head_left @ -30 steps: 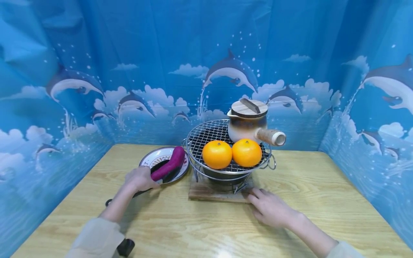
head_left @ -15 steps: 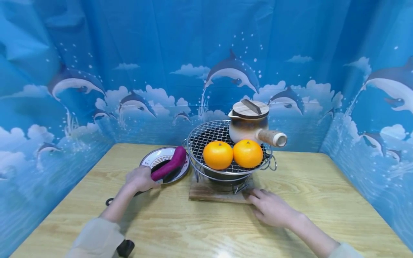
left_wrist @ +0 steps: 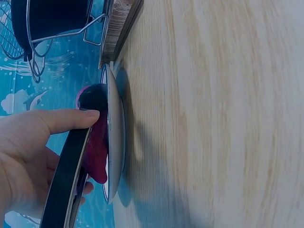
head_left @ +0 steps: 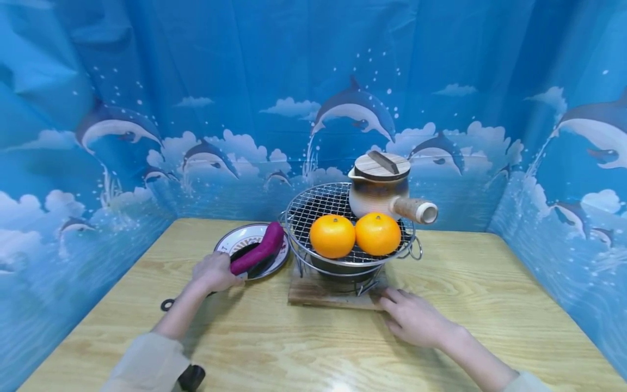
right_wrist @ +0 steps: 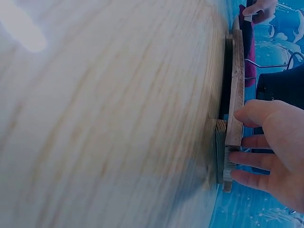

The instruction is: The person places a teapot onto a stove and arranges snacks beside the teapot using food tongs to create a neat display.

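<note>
My left hand [head_left: 215, 271] holds a pair of black tongs [left_wrist: 64, 175], thumb on one arm and fingers behind the other. The tongs' dark heads lie along a long purple vegetable [head_left: 262, 251], whose exact kind I cannot tell. It lies over a white patterned plate [head_left: 231, 237]; the left wrist view shows the plate edge-on, with the vegetable at its upper face. My right hand [head_left: 416, 318] touches the right front corner of a wooden board [head_left: 318, 298], its thumb [right_wrist: 254, 111] at the board's edge and its fingers loosely extended beside it.
On the board stands a round grill stove with a wire mesh [head_left: 313, 204]. It bears two oranges [head_left: 332, 236] and a clay teapot [head_left: 374, 197] with a wooden lid and side handle. A black object [head_left: 191, 377] lies near my left sleeve. Dolphin-printed blue curtains [head_left: 235, 109] surround the table.
The head view has shifted very slightly. Both hands, the tongs and the purple vegetable keep their places.
</note>
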Motion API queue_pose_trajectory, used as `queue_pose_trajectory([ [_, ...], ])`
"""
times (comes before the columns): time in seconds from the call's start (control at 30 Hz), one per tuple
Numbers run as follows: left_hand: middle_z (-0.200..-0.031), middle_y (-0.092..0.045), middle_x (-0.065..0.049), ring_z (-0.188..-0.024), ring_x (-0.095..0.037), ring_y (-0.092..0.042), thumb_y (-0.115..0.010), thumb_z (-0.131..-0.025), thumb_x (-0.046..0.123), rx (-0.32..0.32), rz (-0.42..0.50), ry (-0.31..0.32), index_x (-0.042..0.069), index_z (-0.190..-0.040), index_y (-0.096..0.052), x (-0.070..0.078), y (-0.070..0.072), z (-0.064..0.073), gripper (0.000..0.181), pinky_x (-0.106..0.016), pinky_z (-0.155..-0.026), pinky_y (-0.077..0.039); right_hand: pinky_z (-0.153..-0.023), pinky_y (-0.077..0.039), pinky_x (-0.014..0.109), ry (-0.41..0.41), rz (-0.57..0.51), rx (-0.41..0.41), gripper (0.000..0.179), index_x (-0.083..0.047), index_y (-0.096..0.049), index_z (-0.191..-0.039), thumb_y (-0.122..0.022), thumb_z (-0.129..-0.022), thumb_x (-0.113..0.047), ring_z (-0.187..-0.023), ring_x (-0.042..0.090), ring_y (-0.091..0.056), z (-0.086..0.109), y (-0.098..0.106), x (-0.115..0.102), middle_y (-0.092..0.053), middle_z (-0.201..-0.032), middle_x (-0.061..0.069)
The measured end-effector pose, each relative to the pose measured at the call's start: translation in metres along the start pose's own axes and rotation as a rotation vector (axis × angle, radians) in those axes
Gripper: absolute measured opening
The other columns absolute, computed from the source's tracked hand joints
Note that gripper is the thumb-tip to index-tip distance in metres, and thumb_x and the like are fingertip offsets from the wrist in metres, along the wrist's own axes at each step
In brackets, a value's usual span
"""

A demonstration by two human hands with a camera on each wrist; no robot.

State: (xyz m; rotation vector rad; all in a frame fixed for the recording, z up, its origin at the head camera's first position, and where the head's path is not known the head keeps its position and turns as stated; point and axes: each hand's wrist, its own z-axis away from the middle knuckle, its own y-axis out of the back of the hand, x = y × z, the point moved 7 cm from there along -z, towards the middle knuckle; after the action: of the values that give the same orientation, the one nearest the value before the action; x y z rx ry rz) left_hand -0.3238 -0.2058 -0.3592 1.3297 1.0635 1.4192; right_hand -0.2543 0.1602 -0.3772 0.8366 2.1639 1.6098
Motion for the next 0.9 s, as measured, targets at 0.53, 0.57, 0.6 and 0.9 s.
queue_pose_trajectory([
  [0.53,-0.073,-0.051,-0.006,-0.066,-0.022,-0.048,-0.077,-0.067,0.038,0.009,-0.032,-0.022,0.008,-0.070,-0.054,0.0015,0.0011,0.0019,0.038,-0.036,-0.055,-0.039,-0.080,-0.051,0.042,-0.003,-0.016,-0.002,0.031,-0.011,-0.062,-0.105,-0.069,-0.075,-0.013,-0.098,0.026,-0.059,0.0005,-0.0010,0.0004,-0.058,-0.113,0.010],
  [0.57,-0.074,-0.051,-0.007,-0.066,-0.022,-0.048,-0.077,-0.067,0.038,0.010,-0.030,-0.022,0.007,-0.071,-0.054,0.0013,0.0012,0.0017,0.038,-0.036,-0.055,-0.040,-0.080,-0.051,0.041,-0.004,-0.017,-0.003,0.030,-0.011,-0.062,-0.104,-0.069,-0.075,-0.013,-0.098,0.026,-0.059,0.0005,-0.0011,0.0005,-0.058,-0.112,0.010],
  [0.6,-0.075,-0.051,-0.007,-0.067,-0.022,-0.048,-0.077,-0.067,0.037,0.013,-0.023,-0.021,0.007,-0.072,-0.055,0.0010,0.0015,0.0013,0.038,-0.036,-0.056,-0.040,-0.080,-0.051,0.041,-0.004,-0.017,-0.005,0.030,-0.011,-0.062,-0.104,-0.069,-0.075,-0.013,-0.098,0.026,-0.059,0.0006,-0.0011,0.0005,-0.058,-0.112,0.009],
  [0.9,-0.081,-0.052,-0.009,-0.073,-0.024,-0.050,-0.077,-0.066,0.040,0.016,-0.004,-0.004,0.003,-0.082,-0.057,-0.0009,0.0073,0.0009,0.045,-0.041,-0.060,-0.042,-0.078,-0.051,0.041,-0.002,-0.004,0.001,0.032,-0.010,-0.062,-0.106,-0.070,-0.075,-0.014,-0.095,0.025,-0.060,0.0009,-0.0018,0.0011,-0.058,-0.109,0.009],
])
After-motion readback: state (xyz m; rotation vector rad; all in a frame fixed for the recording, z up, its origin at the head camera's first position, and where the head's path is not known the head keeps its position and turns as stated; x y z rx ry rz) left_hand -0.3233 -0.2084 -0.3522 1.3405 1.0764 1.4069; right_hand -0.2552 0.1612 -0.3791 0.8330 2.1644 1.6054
